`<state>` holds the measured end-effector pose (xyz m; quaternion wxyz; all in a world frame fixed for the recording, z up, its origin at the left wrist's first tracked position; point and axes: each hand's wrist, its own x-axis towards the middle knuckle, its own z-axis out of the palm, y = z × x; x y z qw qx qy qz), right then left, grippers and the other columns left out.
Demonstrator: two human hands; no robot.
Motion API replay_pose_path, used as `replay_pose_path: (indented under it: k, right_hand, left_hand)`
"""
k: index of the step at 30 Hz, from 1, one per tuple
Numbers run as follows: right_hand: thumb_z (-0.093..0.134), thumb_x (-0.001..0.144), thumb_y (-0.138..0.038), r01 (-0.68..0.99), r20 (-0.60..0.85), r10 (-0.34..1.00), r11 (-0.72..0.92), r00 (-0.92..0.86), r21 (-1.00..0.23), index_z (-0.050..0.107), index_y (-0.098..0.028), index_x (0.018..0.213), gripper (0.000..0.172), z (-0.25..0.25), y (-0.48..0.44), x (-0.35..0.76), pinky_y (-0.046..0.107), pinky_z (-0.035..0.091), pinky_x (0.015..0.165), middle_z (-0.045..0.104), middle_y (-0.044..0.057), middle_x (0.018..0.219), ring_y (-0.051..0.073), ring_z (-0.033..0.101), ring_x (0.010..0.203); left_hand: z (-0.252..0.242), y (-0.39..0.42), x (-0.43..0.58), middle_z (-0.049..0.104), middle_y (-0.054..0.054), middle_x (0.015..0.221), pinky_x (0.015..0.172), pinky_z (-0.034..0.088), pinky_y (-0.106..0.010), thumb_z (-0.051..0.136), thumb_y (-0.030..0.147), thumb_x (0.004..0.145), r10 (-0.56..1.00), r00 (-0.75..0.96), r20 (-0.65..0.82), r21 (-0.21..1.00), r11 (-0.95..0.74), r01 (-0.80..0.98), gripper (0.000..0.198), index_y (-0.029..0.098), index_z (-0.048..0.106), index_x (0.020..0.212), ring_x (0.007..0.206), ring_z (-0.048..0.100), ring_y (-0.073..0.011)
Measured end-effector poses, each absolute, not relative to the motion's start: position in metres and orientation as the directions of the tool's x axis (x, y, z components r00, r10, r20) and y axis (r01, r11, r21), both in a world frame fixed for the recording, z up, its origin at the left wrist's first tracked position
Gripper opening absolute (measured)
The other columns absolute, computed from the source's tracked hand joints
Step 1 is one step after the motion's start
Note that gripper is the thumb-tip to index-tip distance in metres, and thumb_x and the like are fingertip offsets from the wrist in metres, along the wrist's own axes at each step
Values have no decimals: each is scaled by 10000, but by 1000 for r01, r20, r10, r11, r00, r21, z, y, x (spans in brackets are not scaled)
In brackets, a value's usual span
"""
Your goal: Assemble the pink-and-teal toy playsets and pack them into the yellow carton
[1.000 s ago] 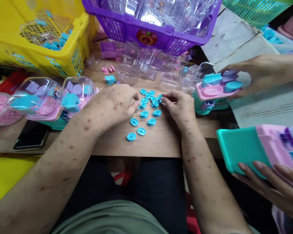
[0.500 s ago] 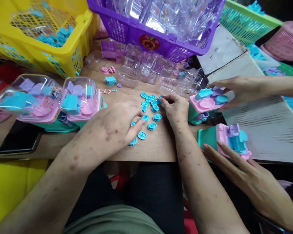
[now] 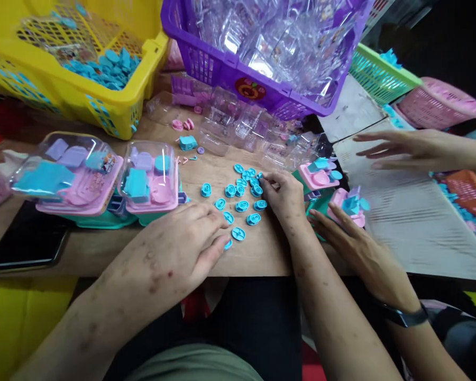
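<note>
Several small blue plastic discs (image 3: 241,197) lie scattered on the wooden table (image 3: 103,248). My left hand (image 3: 184,246) rests flat near the table's front edge, fingers stretched out over the nearest discs. My right hand (image 3: 283,198) is curled at the right side of the pile, its fingertips pinched among the discs. Two finished toy sets under clear domes (image 3: 148,182) stand to the left of my left hand.
A co-worker's hands (image 3: 353,243) reach in from the right, one touching a pink and teal toy set (image 3: 347,206). A yellow basket (image 3: 83,79) of blue parts and a purple basket (image 3: 262,47) of clear covers stand behind. A black phone (image 3: 24,243) lies at left.
My left hand slid back toward the table's front edge and flattened. The co-worker set the toy sets down beside my right hand; the view tilted up and right.
</note>
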<state>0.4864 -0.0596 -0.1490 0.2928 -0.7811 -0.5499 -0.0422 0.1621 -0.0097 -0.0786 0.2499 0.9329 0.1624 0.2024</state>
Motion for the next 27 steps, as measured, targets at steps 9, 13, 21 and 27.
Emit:
replay_pose_path:
  k: [9, 13, 21, 27]
  right_hand:
    - [677, 1042, -340, 905, 490, 784, -206, 381, -373, 875, -202, 1051, 242, -138, -61, 476, 485, 663, 980, 830, 167, 1180, 333, 803, 1040]
    - [742, 1040, -342, 908, 335, 873, -234, 353, -346, 883, -219, 1135, 209, -120, -52, 474, 452, 651, 967, 857, 100, 1077, 282, 794, 923]
    - [806, 852, -33, 875, 56, 934, -307, 352, -375, 879, -252, 1068, 316, -111, -35, 476, 358, 678, 847, 869, 16, 944, 217, 808, 808]
    - [803, 859, -26, 843, 22, 937, -304, 349, -444, 871, -223, 1197, 397, -109, -49, 482, 341, 671, 860, 877, 23, 956, 217, 820, 866]
  left_hand:
    - [-83, -12, 154, 862, -87, 1255, 1216, 619, -485, 552, 253, 1162, 411, 846, 341, 497, -842, 209, 280, 221, 827, 1208, 1249, 798, -295]
    - [-96, -15, 151, 860, -99, 1151, 1077, 677, -487, 623, 233, 1135, 432, 854, 288, 503, -828, 249, 210, 189, 828, 1132, 1096, 816, -300]
    - [-124, -36, 181, 809, -142, 1396, 1144, 644, -614, 869, 193, 981, 477, 863, 168, 530, -782, 329, 377, 158, 777, 1345, 1320, 756, -390]
    - [-146, -21, 173, 803, -99, 1404, 1194, 618, -513, 704, 49, 1022, 436, 850, 296, 613, -769, 181, 402, 179, 709, 1403, 1335, 738, -305]
